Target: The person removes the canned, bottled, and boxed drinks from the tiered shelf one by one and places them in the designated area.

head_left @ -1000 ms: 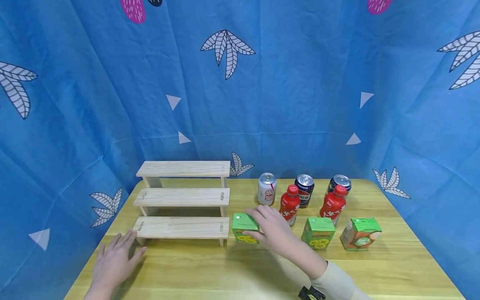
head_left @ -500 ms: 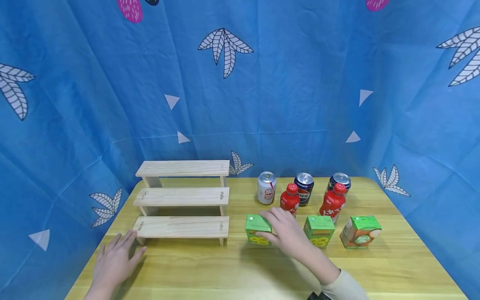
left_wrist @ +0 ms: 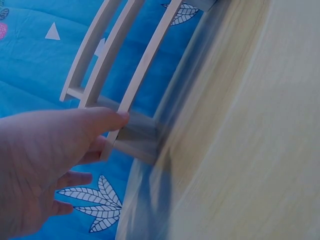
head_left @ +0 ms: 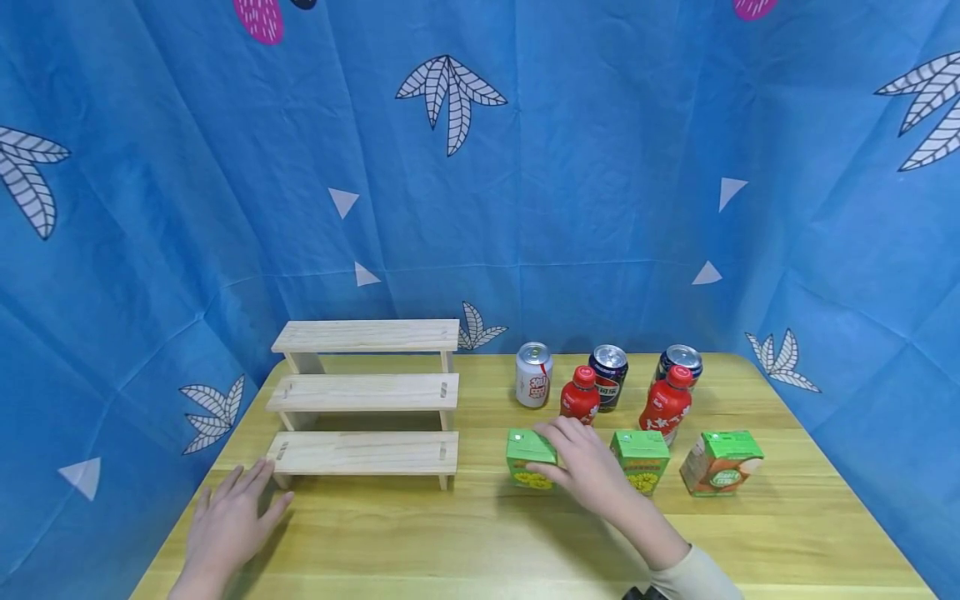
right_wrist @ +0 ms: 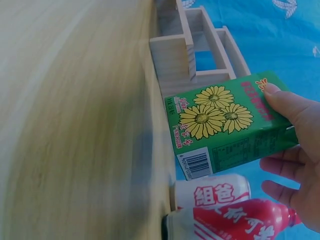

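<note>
My right hand (head_left: 585, 462) holds a green drink carton (right_wrist: 220, 125) with yellow flowers on it, thumb on the front and fingers round the back. The carton stands upright close over the table, right of the stepped wooden shelf (head_left: 363, 454). A second green flower carton (head_left: 641, 458) is just right of that hand, partly covered by it. Behind stand a red bottle (head_left: 580, 396) and a white can (head_left: 534, 375). My left hand (head_left: 228, 525) lies with fingers extended, fingertips right at the left end of the lowest shelf board.
Farther right are a brown-and-green carton (head_left: 722, 467) and another red bottle (head_left: 666, 408). Two dark blue cans, one of them the middle can (head_left: 608, 379), stand at the back of the wooden table (head_left: 420, 550). A blue patterned curtain (head_left: 600, 208) encloses the back and sides.
My right hand has moved to the right with the green carton, away from the shelf's right end and closer to the second flower carton. My left hand has stayed in place.
</note>
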`<action>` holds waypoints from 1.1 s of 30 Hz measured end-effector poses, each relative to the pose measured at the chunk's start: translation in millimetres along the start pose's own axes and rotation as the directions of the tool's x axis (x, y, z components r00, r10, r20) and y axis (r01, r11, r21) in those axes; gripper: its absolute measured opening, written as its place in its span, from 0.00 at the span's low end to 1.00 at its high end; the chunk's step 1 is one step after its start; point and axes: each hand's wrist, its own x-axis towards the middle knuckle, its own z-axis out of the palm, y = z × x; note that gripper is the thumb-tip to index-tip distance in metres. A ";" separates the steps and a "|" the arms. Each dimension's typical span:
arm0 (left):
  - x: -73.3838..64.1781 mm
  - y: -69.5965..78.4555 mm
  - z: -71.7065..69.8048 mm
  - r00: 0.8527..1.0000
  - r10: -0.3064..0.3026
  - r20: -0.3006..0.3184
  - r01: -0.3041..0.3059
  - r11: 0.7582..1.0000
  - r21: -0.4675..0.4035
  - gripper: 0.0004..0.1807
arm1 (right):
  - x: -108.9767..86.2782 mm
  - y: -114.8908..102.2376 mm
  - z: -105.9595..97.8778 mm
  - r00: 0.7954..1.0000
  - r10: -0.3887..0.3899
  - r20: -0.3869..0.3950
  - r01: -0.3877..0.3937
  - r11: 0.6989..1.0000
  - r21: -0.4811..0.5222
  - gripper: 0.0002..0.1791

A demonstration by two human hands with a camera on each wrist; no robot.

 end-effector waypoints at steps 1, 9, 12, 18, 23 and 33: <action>0.1 -0.2 0.0 1.000 0.000 0.001 0.000 1.000 -0.001 0.42 | -0.4 0.8 0.3 1.000 0.005 0.004 -0.005 1.000 -0.001 0.30; 0.1 -0.6 0.4 1.000 -0.001 -0.003 0.001 1.000 -0.010 0.42 | -2.5 5.8 4.1 0.999 0.014 0.029 -0.014 1.000 -0.019 0.28; -0.1 -0.6 0.6 1.000 -0.003 -0.003 0.003 1.000 -0.014 0.42 | -2.9 8.0 6.3 1.000 0.010 0.028 -0.010 1.000 -0.017 0.29; -0.7 -0.6 0.5 1.000 -0.004 -0.004 0.004 1.000 -0.019 0.42 | -2.7 11.3 8.5 0.999 0.022 0.044 -0.021 1.000 -0.023 0.29; -0.5 -0.2 0.2 1.000 -0.002 -0.004 0.002 1.000 -0.014 0.42 | -2.8 13.0 8.1 0.998 0.032 0.050 -0.031 0.999 -0.015 0.29; -0.8 0.2 0.5 1.000 -0.003 0.000 0.003 1.000 -0.009 0.41 | -4.2 15.1 6.6 0.994 0.072 0.086 -0.072 0.997 0.003 0.29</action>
